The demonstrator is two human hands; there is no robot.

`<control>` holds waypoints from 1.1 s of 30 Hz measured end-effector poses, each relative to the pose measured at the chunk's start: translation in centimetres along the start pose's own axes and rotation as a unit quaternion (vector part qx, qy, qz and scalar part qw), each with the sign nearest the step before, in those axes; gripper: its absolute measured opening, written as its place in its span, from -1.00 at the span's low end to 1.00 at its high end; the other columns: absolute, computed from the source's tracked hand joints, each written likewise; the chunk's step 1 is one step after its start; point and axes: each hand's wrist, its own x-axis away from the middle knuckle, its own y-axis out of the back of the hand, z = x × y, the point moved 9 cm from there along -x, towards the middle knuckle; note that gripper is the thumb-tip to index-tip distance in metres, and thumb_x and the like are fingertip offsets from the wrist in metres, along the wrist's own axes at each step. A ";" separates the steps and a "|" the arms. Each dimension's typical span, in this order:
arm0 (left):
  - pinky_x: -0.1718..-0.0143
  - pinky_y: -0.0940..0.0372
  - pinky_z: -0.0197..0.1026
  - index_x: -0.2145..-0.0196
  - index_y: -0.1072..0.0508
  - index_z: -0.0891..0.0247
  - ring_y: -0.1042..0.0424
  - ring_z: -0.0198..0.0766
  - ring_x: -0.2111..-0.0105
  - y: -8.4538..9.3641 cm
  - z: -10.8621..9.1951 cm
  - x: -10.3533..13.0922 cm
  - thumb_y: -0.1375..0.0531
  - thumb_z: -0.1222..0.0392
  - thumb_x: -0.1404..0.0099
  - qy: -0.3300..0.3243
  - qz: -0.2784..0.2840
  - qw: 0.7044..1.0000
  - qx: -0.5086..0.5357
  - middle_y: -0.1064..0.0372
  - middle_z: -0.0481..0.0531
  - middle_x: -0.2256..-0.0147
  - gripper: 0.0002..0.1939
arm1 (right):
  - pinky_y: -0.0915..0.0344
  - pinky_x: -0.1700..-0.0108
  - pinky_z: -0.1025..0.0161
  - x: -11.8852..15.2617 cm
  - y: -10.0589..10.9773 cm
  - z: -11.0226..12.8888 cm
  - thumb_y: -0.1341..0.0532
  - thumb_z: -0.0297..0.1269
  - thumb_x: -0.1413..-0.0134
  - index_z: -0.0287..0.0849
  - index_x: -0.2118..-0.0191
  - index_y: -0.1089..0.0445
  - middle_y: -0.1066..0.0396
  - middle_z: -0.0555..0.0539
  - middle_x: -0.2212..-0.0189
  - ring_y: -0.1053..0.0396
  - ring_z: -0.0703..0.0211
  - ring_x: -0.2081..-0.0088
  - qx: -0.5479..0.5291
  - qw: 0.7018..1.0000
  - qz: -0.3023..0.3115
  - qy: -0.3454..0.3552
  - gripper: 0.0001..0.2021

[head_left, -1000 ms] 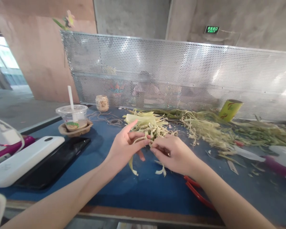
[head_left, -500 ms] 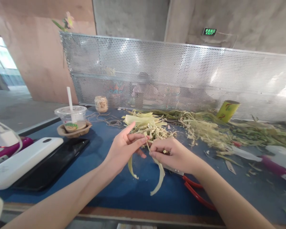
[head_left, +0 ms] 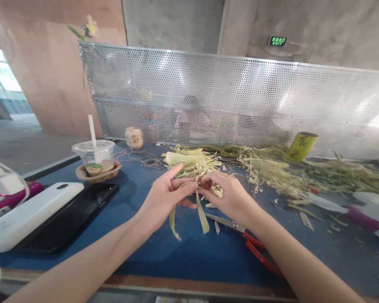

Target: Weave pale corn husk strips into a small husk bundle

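Observation:
Pale green leaf strips (head_left: 202, 214), flat and ribbon-like, hang from between my fingers. My left hand (head_left: 166, 189) pinches them between thumb and fingertips, and one strip curls down below its palm. My right hand (head_left: 229, 191) is closed at the same spot, thumb and forefinger pressed on the strips and touching the left fingertips. Exactly how the strips cross is hidden by the fingers. Under my right wrist lie red-handled scissors (head_left: 235, 225), blades pointing left. Just beyond both hands is a heap of pale leaf pieces (head_left: 189, 160).
A lidded cup with a straw (head_left: 96, 158), a white power bank (head_left: 34, 214) and a black phone (head_left: 69, 219) are on the left. Dried leaf strands (head_left: 271, 170) and a yellow-green tube (head_left: 303, 146) lie right. A perforated metal screen (head_left: 164, 84) stands behind; a person sits beyond it.
My right hand has moved slightly up, its fingers now meeting my left fingertips. The middle strip hangs straighter and nearer the left hand, and more of the scissors' blades shows.

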 end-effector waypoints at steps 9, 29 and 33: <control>0.79 -0.20 -0.39 -0.27 0.28 0.27 -0.51 -0.12 0.44 0.5 -1.3 0.1 -0.29 0.28 -0.04 -0.041 -0.022 0.995 -0.092 -0.52 0.19 0.28 0.02 | -0.24 0.43 0.38 -0.2 -0.3 -0.3 -0.09 -0.45 -0.05 -0.16 0.32 -0.34 -0.44 0.01 0.47 -0.36 0.30 0.48 -0.020 0.999 0.036 -0.031 -0.88; 0.60 -0.44 -0.21 -0.20 0.58 -0.17 -0.49 0.01 0.23 -2.9 0.0 0.8 -0.12 0.36 -0.21 0.044 0.185 0.981 0.028 0.13 0.21 -0.25 -0.02 | -0.34 0.28 0.26 0.0 1.5 1.9 -0.08 -0.44 -0.14 -0.17 0.30 -0.41 -0.47 -0.07 0.40 -0.39 0.22 0.34 0.080 0.985 -0.033 0.148 -0.84; 0.52 -0.45 -0.18 -0.21 0.60 -0.07 -0.49 -0.01 0.22 -1.9 -0.2 0.5 -0.16 0.34 -0.19 0.022 0.126 0.992 0.000 0.06 0.29 -0.23 0.01 | -0.32 0.24 0.23 0.2 1.2 2.3 -0.08 -0.45 -0.15 -0.19 0.31 -0.42 -0.46 -0.07 0.41 -0.37 0.21 0.33 0.076 0.978 -0.007 0.192 -0.83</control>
